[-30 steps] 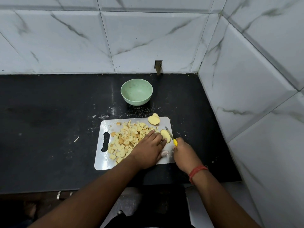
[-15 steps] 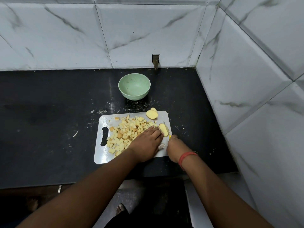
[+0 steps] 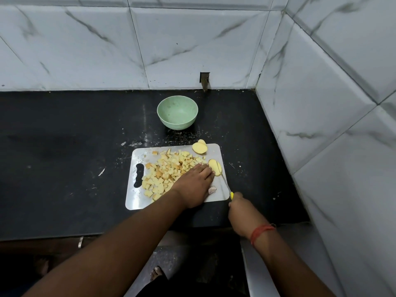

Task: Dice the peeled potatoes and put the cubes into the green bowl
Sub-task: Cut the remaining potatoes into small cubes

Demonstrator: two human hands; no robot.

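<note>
Now the right hand (image 3: 242,209) is gripping the knife (image 3: 225,183) and slicing the potato half (image 3: 215,167) on the cutting board (image 3: 216,153). The left hand (image 3: 196,185) is pressing it flat-fingered. Those fingers are lying beside the blade and could get cut. The green bowl (image 3: 177,112) is sitting empty behind.

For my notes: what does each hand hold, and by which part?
Right hand grips the yellow-handled knife by its handle. Left hand holds nothing; its straight fingers press the potato half.

Pale potato half (image 3: 215,167) flat on board's right edge, yellow cubes (image 3: 166,173) heaped alongside, another piece (image 3: 199,147) at far corner, green bowl (image 3: 177,112) upright beyond
</note>
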